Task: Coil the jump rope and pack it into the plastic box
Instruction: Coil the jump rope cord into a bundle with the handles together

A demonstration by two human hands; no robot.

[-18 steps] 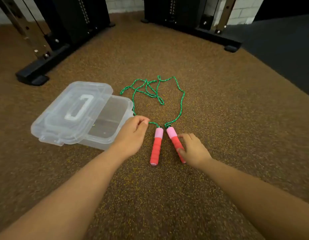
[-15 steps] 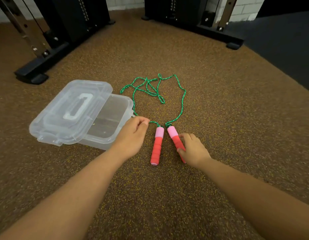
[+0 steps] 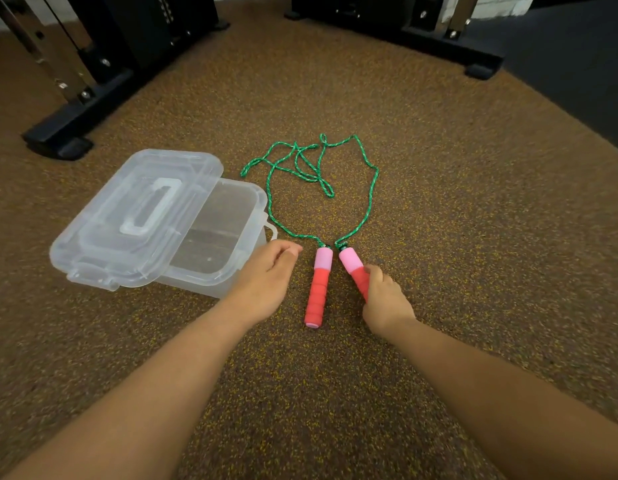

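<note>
The jump rope's 2 red-and-pink handles lie side by side on the speckled floor [image 3: 439, 237], with the green cord [image 3: 368, 199] sprawled in loose loops at 12 o'clock from them. The right hand [image 3: 387, 299] is clasped around the right handle [image 3: 354, 270]. The left hand [image 3: 266, 282] hovers loosely curled and holding nothing, with the left handle [image 3: 318, 289] just beside it at 3 o'clock. At 9 o'clock from that hand sits the plastic box [image 3: 238, 271], its lid [image 3: 137, 216] askew on top.

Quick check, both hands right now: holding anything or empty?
Left hand: empty, fingers loosely curled, beside the left handle, not touching it.
Right hand: closed around the right handle of the jump rope.
</note>
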